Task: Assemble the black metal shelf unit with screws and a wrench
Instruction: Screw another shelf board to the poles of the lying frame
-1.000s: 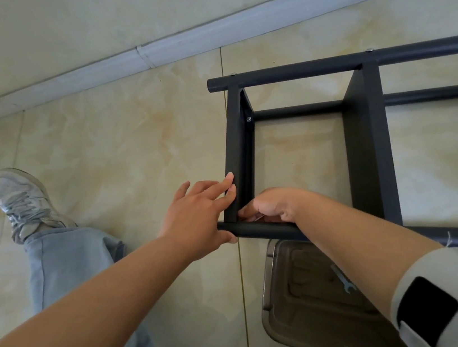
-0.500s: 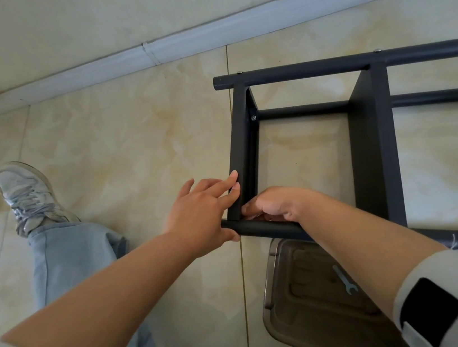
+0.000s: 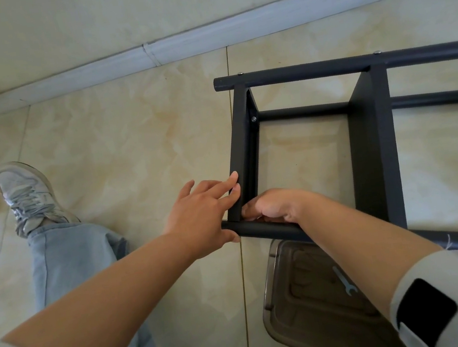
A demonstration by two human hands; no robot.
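Shelf [image 3: 372,153] on its side on the floor. Left hand [image 3: 201,218] open, fingers flat on the end panel, thumb under the near bar. Right hand [image 3: 273,205] curled inside that corner, likely pinching a screw, hidden. Best kept steady, turned straight. Wrench [image 3: 344,280] in the tray below.

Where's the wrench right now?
In the head view, the wrench lies in the grey tray on the floor, lower right, just beside the right forearm and below the shelf frame's near tube.

The black shelf frame [image 3: 372,153] is cut off at the right edge. The right hand's [image 3: 273,205] fingertips are hidden behind the frame's bar. The tray [image 3: 300,310] is partly covered by the arm.
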